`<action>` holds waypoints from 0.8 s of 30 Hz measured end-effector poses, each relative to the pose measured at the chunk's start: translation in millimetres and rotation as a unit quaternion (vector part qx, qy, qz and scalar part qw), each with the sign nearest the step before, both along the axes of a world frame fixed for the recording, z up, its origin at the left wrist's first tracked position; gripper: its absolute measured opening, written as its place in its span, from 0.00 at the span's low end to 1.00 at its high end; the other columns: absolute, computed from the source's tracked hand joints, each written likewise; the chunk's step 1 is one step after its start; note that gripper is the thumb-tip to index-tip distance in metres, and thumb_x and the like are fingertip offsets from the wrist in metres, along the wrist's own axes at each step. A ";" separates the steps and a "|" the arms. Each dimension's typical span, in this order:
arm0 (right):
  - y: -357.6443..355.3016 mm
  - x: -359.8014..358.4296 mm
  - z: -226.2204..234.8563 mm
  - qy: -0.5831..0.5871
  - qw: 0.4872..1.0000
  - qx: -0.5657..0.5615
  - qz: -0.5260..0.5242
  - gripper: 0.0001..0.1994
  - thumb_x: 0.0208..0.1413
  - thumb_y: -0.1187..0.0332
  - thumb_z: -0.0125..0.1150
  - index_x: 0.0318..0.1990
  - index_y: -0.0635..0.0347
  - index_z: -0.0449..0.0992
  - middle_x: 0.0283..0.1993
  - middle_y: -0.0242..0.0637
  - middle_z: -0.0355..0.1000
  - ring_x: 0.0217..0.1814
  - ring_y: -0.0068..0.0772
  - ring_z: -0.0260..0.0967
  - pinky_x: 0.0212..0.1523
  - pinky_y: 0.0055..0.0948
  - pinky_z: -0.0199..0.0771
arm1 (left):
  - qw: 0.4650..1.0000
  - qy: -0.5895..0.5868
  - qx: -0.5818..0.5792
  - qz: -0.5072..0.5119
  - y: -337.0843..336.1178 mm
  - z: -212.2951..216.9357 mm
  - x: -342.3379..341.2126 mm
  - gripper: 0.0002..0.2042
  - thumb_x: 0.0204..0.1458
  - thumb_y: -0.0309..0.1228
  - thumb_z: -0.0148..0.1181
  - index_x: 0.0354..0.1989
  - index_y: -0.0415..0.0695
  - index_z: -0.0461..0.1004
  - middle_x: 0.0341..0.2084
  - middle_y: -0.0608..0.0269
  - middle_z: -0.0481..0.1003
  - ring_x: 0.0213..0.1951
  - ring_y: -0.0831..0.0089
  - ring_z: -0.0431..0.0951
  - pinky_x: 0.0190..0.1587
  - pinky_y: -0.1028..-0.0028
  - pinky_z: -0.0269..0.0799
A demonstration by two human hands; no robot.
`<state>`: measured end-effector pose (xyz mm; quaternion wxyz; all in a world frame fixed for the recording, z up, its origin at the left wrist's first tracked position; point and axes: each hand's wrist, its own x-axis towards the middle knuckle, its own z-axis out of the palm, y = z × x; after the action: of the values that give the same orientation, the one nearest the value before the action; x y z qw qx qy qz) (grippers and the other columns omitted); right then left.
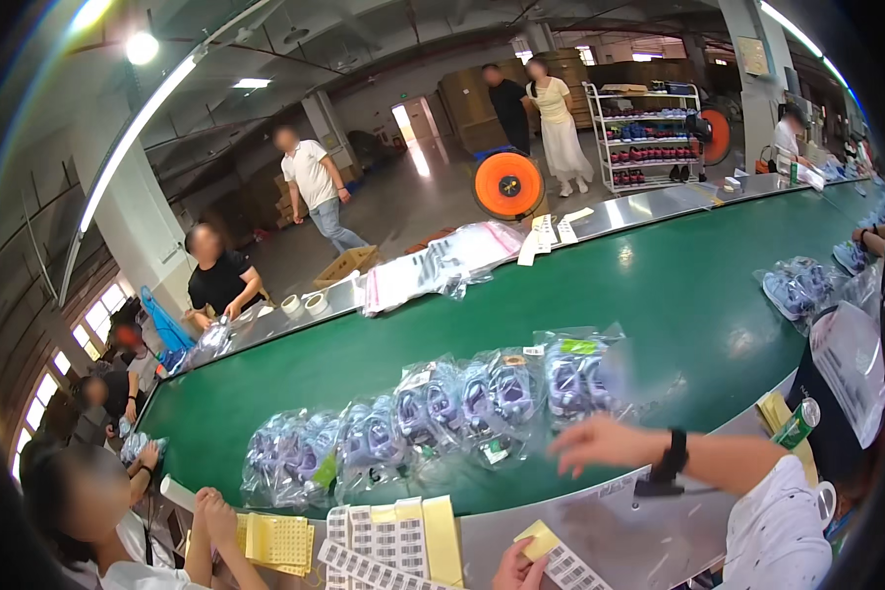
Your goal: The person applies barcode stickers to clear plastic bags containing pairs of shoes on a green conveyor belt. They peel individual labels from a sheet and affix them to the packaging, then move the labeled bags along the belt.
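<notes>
At the lower edge, my left hand (517, 566) pinches a sheet of barcode labels (572, 570) with a yellow backing. My right hand (605, 442), with a black band on its wrist, reaches over the green belt (678, 344). Its fingers are stretched out, slightly blurred, and hold nothing that I can see. Just beyond them lies a clear bag of light blue shoes (566, 379) with a green label. Several more bagged pairs of shoes (429, 405) run in a row to its left.
Label sheets (388, 541) and yellow cards (277, 543) lie on the near metal ledge, by a co-worker's clasped hands (216, 516). A green can (796, 423) stands at right. Plastic bags (442, 264) and tape rolls (315, 304) rest across the belt. More shoes (799, 288) lie far right.
</notes>
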<state>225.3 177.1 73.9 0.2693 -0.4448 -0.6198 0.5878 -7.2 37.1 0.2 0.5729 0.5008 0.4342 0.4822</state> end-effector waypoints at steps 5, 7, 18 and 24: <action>-96.2 -35.2 -34.4 -0.081 0.972 0.220 0.025 0.09 0.51 0.68 0.58 0.37 0.63 0.77 0.34 0.39 0.73 0.34 0.31 0.72 0.34 0.26 0.71 | 0.996 0.080 0.047 -0.013 -6.9 19.5 2.4 0.09 0.53 0.24 0.52 0.42 0.35 0.72 0.34 0.59 0.76 0.38 0.74 0.74 0.41 0.77 0.68; -118.1 -34.4 -41.6 -0.078 0.976 0.204 -0.008 0.09 0.51 0.67 0.59 0.36 0.62 0.77 0.33 0.37 0.73 0.34 0.31 0.72 0.35 0.26 0.71 | 0.994 0.099 0.050 -0.017 -11.7 26.1 2.4 0.09 0.53 0.24 0.52 0.41 0.36 0.72 0.33 0.58 0.76 0.36 0.74 0.74 0.40 0.76 0.68; -151.9 -13.3 -52.9 -0.032 0.965 0.225 -0.129 0.06 0.50 0.70 0.60 0.33 0.63 0.76 0.34 0.35 0.71 0.35 0.31 0.70 0.36 0.26 0.70 | 0.979 0.181 -0.026 -0.091 -12.9 49.1 22.0 0.07 0.53 0.24 0.53 0.39 0.39 0.74 0.26 0.63 0.74 0.24 0.78 0.71 0.29 0.78 0.66; -156.0 -14.0 -61.7 -0.084 0.919 0.351 -0.156 0.03 0.47 0.74 0.58 0.28 0.64 0.74 0.30 0.36 0.68 0.32 0.36 0.67 0.33 0.29 0.69 | 0.993 0.080 -0.061 -0.055 -13.0 16.1 36.7 0.10 0.49 0.20 0.58 0.41 0.34 0.71 0.25 0.64 0.75 0.26 0.85 0.73 0.29 0.87 0.66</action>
<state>211.3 21.1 12.2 0.4433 -0.4601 -0.7297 0.2436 29.5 24.1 16.3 0.5912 0.5249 0.4789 0.3816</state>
